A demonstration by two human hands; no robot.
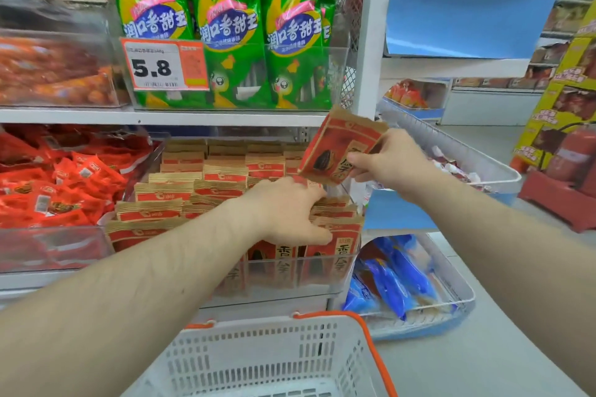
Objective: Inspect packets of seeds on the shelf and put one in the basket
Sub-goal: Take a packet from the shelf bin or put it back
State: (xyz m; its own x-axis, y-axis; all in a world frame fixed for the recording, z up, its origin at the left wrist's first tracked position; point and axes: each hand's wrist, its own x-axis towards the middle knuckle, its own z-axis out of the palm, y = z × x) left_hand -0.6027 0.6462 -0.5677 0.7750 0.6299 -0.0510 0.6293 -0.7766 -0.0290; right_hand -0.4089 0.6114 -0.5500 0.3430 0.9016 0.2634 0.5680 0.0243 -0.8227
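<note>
My right hand (392,160) pinches a red and brown seed packet (335,147), lifted and tilted above the right end of the shelf bin. My left hand (292,211) reaches into the clear bin (280,280), its fingers curled over the tops of the front-right packets; whether it grips one I cannot tell. Rows of matching seed packets (193,187) stand upright in that bin. A white plastic basket (267,358) with an orange handle (377,351) sits low in front of me, below the shelf.
Green snack bags (225,29) with a 5.8 price tag (163,64) fill the shelf above. Red packets (58,184) lie in the bin to the left. Wire baskets (448,296) with blue packs stand at the right. A white shelf post (374,42) rises beside the seeds.
</note>
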